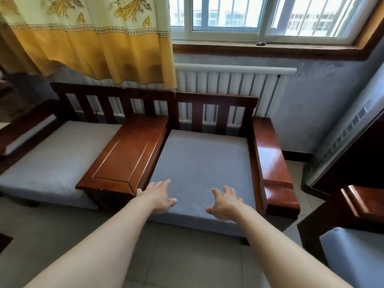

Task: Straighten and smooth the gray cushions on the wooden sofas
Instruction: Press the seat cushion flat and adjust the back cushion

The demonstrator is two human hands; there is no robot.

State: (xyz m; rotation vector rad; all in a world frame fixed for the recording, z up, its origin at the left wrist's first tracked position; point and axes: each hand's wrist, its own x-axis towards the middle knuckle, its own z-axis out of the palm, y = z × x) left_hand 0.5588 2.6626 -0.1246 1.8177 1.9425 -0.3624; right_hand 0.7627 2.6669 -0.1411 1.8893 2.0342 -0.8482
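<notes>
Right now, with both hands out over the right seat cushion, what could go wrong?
1. The left hand is close to the wooden armrest; a sideways sweep could knock knuckles on it.
2. The gray cushion overhangs the seat front; the right hand pulling forward might drag it off.

A yellow patterned fabric curtain (91, 38) hung beside a white-framed sliding window (259, 17). Below its brown wooden sill (266, 51) stood a white ribbed radiator (232, 84), above gray floor tiles (187, 262).
</notes>
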